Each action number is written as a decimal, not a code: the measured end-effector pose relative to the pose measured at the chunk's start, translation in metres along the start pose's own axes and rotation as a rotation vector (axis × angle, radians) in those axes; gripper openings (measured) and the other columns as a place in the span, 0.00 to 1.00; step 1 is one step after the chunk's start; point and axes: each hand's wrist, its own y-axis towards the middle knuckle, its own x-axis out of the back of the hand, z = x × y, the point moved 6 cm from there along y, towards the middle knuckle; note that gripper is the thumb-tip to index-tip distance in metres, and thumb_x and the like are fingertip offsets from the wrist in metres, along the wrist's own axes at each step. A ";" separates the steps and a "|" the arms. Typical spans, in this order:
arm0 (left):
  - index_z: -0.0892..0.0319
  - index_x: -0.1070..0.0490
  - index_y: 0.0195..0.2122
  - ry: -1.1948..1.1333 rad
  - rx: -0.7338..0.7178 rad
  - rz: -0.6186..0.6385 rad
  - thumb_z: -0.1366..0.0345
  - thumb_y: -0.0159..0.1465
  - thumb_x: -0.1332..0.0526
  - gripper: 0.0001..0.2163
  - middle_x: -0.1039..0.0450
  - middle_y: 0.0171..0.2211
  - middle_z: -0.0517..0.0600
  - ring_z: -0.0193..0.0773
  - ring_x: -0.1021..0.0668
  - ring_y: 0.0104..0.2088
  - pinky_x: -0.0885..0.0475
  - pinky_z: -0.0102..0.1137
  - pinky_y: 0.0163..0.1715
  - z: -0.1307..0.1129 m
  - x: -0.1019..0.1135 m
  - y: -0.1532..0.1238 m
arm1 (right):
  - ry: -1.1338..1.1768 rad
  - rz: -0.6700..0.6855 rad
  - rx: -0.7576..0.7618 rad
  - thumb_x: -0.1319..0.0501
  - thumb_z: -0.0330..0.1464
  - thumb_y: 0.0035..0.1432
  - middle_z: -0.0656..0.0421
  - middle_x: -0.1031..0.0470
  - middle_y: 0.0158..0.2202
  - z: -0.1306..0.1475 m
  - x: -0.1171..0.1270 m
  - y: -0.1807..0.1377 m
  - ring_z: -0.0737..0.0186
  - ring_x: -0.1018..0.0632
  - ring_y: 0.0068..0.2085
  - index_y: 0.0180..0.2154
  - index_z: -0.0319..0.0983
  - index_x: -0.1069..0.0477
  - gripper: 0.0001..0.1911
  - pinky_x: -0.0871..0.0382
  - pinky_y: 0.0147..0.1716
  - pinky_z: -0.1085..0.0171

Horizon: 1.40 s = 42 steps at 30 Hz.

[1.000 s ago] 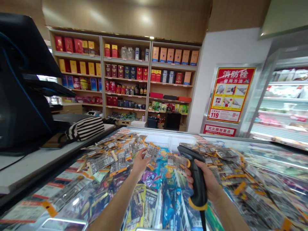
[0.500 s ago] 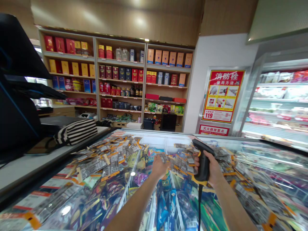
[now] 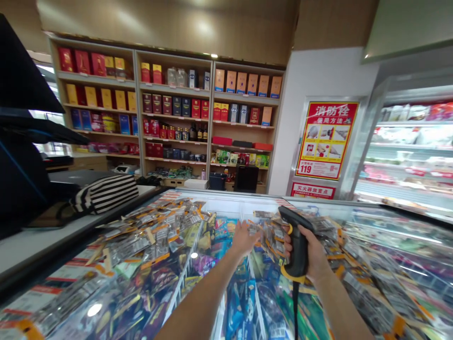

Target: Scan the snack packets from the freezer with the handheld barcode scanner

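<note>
My right hand (image 3: 314,255) is wrapped round the grip of a black and yellow barcode scanner (image 3: 297,245), whose head points up and to the left. A black cable (image 3: 296,302) hangs from its base. My left hand (image 3: 245,240) reaches over the glass lid with its fingers apart, at the left edge of a pile of small clear packets with orange ends (image 3: 272,236). One grey packet (image 3: 254,229) lies close to its fingertips and thumb; whether they touch it is hard to tell.
More packets (image 3: 159,238) are spread over the left of the freezer's glass top, and others (image 3: 357,269) over the right. Wrapped goods (image 3: 237,302) in wire baskets show beneath the glass. At left are a striped bag (image 3: 106,193) and a dark monitor (image 3: 24,75). Stocked shelves (image 3: 173,113) stand behind.
My left hand has shifted right towards the middle pile, and its fingers have spread from the grey packet they were at. The scanner stays in my right hand. The view has turned slightly.
</note>
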 end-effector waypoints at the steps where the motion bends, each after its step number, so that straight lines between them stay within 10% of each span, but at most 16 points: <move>1: 0.67 0.43 0.49 0.062 0.013 -0.054 0.55 0.48 0.44 0.29 0.48 0.54 0.63 0.48 0.49 0.56 0.51 0.35 0.51 0.007 0.017 0.000 | -0.008 0.019 -0.009 0.47 0.38 0.48 0.64 0.34 0.18 -0.002 -0.002 0.000 0.71 0.33 0.17 0.30 0.39 0.36 0.10 0.38 0.15 0.71; 8: 0.69 0.47 0.50 0.470 0.148 -0.462 0.65 0.53 0.50 0.23 0.53 0.55 0.65 0.51 0.49 0.55 0.53 0.43 0.50 0.063 0.168 -0.037 | -0.064 0.083 -0.091 0.47 0.38 0.48 0.63 0.33 0.19 -0.026 -0.024 -0.004 0.70 0.33 0.18 0.29 0.38 0.36 0.09 0.37 0.15 0.70; 12: 0.70 0.40 0.44 0.598 0.215 -0.487 0.67 0.53 0.52 0.18 0.39 0.46 0.66 0.54 0.38 0.49 0.43 0.44 0.44 0.091 0.207 -0.069 | -0.063 0.109 -0.147 0.47 0.38 0.48 0.63 0.34 0.18 -0.043 -0.040 -0.007 0.71 0.33 0.17 0.29 0.38 0.36 0.09 0.38 0.15 0.70; 23: 0.58 0.41 0.47 0.591 0.128 -0.312 0.72 0.51 0.49 0.20 0.46 0.55 0.54 0.42 0.44 0.54 0.48 0.38 0.49 0.102 0.161 -0.068 | -0.099 0.177 -0.248 0.47 0.39 0.48 0.64 0.34 0.18 -0.082 -0.069 -0.010 0.72 0.33 0.17 0.30 0.38 0.37 0.11 0.38 0.14 0.71; 28: 0.64 0.43 0.48 0.478 0.240 -0.377 0.66 0.47 0.43 0.26 0.33 0.42 0.63 0.53 0.35 0.46 0.42 0.44 0.41 0.105 0.167 -0.070 | -0.156 0.179 -0.326 0.47 0.41 0.48 0.63 0.34 0.17 -0.093 -0.071 -0.015 0.71 0.33 0.16 0.30 0.37 0.37 0.13 0.38 0.13 0.71; 33: 0.57 0.42 0.47 0.242 0.237 -0.435 0.69 0.48 0.45 0.23 0.28 0.33 0.53 0.43 0.27 0.36 0.36 0.33 0.34 0.111 0.174 -0.065 | -0.202 0.200 -0.380 0.48 0.41 0.48 0.64 0.33 0.18 -0.097 -0.075 -0.022 0.71 0.33 0.16 0.31 0.37 0.36 0.14 0.37 0.13 0.70; 42: 0.55 0.43 0.50 -0.114 0.088 -0.507 0.75 0.48 0.47 0.25 0.30 0.38 0.50 0.35 0.27 0.32 0.33 0.28 0.33 0.107 0.174 -0.061 | -0.244 0.256 -0.425 0.49 0.41 0.49 0.63 0.32 0.17 -0.103 -0.079 -0.029 0.71 0.33 0.15 0.31 0.37 0.36 0.14 0.37 0.13 0.71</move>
